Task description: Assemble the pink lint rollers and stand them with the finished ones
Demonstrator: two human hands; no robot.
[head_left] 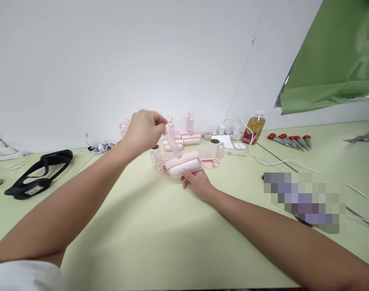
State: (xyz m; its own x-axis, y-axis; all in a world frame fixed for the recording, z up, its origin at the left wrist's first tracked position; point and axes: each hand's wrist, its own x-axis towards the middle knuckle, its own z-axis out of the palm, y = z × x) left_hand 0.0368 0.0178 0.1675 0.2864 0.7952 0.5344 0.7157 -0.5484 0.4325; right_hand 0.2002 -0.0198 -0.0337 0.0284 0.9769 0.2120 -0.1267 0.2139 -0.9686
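My right hand [198,184] is closed around the lower side of a pink-and-white lint roller [184,163], holding it tilted just above the table. A pale, translucent pink strip [172,144] rises from the roller's top, and my left hand [146,128] pinches its upper end. Behind and beside the hands stand pale rolls with brown cardboard cores, such as the right-hand roll [215,148]. A small pink open part [208,163] lies to the right of the held roller. More pink roller bodies [191,139] are stacked near the wall.
At the left lies a black strap headset [39,173]. A drink bottle [254,127], white cables and several red-handled tools [289,140] are to the right. A blurred-out object [302,202] sits near my right forearm. Green sheeting [336,56] hangs at upper right.
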